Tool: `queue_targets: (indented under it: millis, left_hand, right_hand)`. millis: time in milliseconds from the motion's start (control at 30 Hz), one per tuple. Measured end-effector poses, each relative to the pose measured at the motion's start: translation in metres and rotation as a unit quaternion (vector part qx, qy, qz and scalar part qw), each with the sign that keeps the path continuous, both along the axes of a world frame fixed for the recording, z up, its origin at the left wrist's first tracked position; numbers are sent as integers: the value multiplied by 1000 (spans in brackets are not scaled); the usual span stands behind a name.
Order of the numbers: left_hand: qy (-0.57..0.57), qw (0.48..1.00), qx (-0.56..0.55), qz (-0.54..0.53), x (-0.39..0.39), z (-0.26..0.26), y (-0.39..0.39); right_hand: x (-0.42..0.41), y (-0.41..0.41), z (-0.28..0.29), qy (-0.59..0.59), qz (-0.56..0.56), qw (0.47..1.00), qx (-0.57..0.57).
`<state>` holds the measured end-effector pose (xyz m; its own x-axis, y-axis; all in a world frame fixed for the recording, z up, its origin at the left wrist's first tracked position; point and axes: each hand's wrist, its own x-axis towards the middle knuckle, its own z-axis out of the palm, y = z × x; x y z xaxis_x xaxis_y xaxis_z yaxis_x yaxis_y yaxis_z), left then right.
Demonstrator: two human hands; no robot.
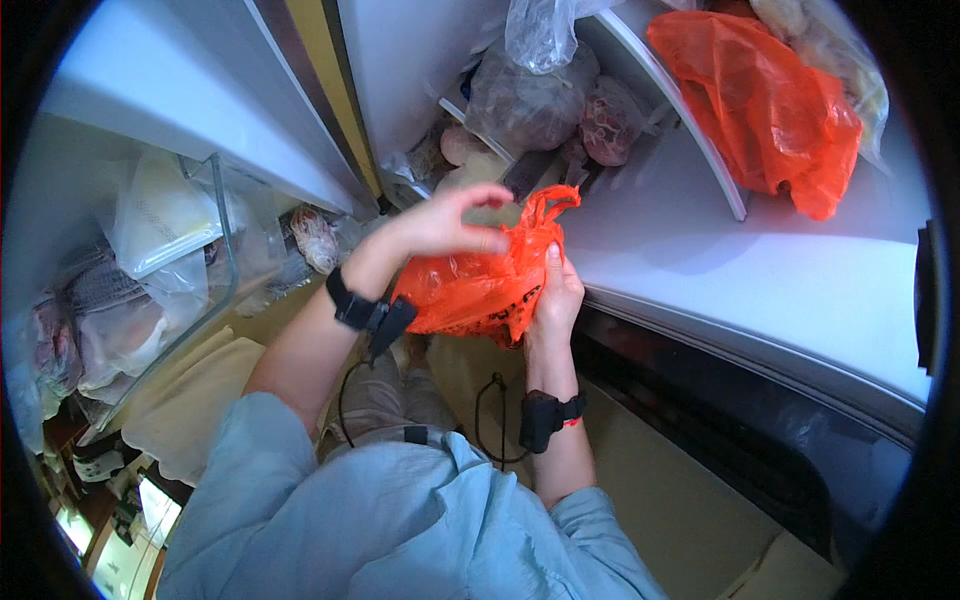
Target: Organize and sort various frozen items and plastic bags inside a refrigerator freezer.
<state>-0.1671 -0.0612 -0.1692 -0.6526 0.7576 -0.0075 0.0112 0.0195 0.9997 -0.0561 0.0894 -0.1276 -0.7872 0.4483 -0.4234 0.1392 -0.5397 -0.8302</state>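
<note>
An orange-red plastic bag (469,292) with dark printing hangs in front of my body, its twisted handles (551,202) pointing up. My right hand (556,289) grips the bag's gathered side, thumb on top. My left hand (461,225), slightly blurred, is over the bag's upper edge with its thumb and fingers apart and nothing held between them. Whether the left thumb touches the plastic, I cannot tell. What the bag contains is hidden. Beyond my hands, a clear plastic bag of food (525,97) sits inside a white refrigerator compartment beside a wrapped reddish lump (611,124).
A second orange-red bag (757,105) lies at the upper right, beyond a curved white divider edge (675,105). On the left, a clear bin (225,247) holds bagged food and a white package (161,217). A dark cable (480,420) hangs near my waist.
</note>
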Motion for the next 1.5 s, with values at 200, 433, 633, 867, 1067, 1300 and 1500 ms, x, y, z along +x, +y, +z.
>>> queue_targets:
  millis: [200, 433, 633, 867, 1067, 1300, 1500]
  left_hand:
    - [296, 903, -279, 141, 82, 45, -1]
    - [309, 879, -191, 307, 97, 27, -7]
    - [145, 926, 55, 345, 107, 23, -34]
    - [-82, 938, 77, 327, 126, 34, -84]
    - [-102, 957, 8, 271, 140, 41, -120]
    - [-168, 944, 65, 278, 147, 80, -119]
    - [12, 925, -92, 368, 153, 108, -98]
  right_hand:
    - [-22, -12, -2, 6, -2, 998, 56]
    - [-22, -35, 7, 51, 108, 982, 149]
    - [-18, -22, 27, 86, 186, 979, -14]
    - [3, -8, 34, -27, 163, 981, -104]
    - [21, -18, 45, -57, 132, 976, -161]
    - [41, -20, 53, -30, 131, 989, -68]
    - [45, -28, 47, -32, 103, 994, -28]
